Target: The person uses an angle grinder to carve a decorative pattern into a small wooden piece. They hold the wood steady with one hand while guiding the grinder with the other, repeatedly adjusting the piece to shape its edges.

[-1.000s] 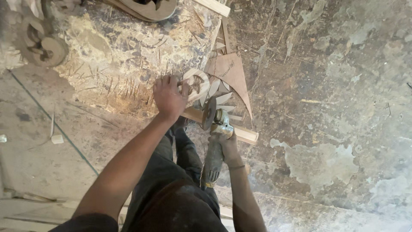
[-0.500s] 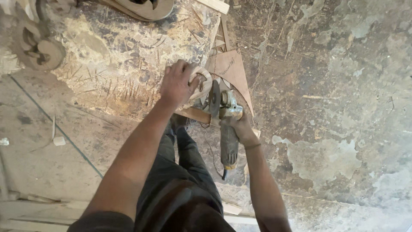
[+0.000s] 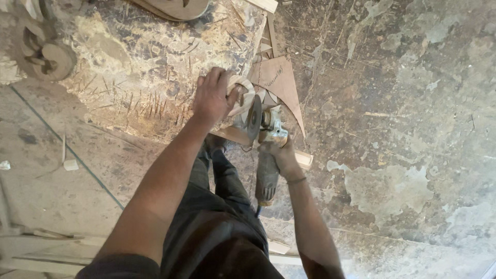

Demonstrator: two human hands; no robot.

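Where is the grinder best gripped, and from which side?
Probably round the long body behind the head, coming from the person's side. The grinder lies lengthwise with its tail toward the person, while the disc stands on edge at the far end, right beside the carved piece under the left hand. The right hand grips it just behind the head.

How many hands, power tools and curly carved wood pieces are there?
Hands: 2, the left hand and the right hand
Power tools: 1, the angle grinder
Curly carved wood pieces: 2, the pale carved piece and the carved scroll
Total: 5
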